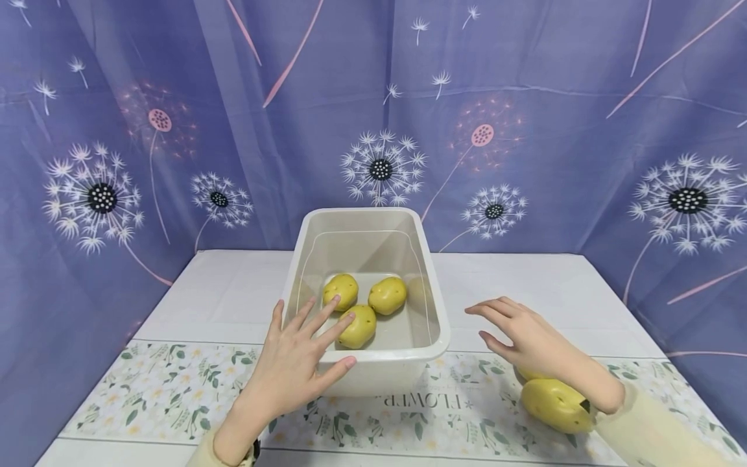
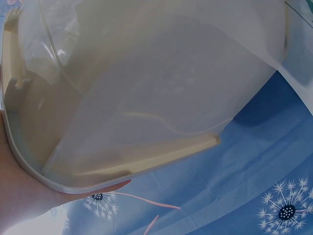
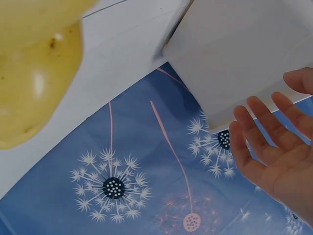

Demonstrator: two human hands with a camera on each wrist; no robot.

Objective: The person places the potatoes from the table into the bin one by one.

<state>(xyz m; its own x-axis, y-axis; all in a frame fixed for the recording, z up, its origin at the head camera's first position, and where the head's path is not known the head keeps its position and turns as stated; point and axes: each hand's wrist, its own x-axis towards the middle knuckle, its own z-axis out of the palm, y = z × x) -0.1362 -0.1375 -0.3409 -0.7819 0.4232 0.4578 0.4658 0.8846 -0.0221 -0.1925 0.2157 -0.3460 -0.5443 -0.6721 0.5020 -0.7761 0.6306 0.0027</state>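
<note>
A whitish plastic bin (image 1: 373, 379) stands in the middle of the table with three yellow potatoes (image 1: 388, 296) on its floor. Over its front left rim, my left hand (image 1: 294, 360) spreads its fingers, overlapping two of the potatoes in the head view. From below, the left wrist view shows the bin (image 2: 146, 98) with part of that hand (image 2: 24, 181) along its rim. To the right of the bin, my right hand (image 1: 519, 331) holds nothing, its fingers loosely bent and pointing toward the bin. More potatoes (image 1: 554, 405) lie under my right wrist, partly hidden by the forearm.
A white cloth with a floral band (image 1: 175, 389) covers the table. Purple curtains (image 1: 292, 130) with dandelion prints hang behind it and on both sides. The back of the bin stands close to the rear curtain.
</note>
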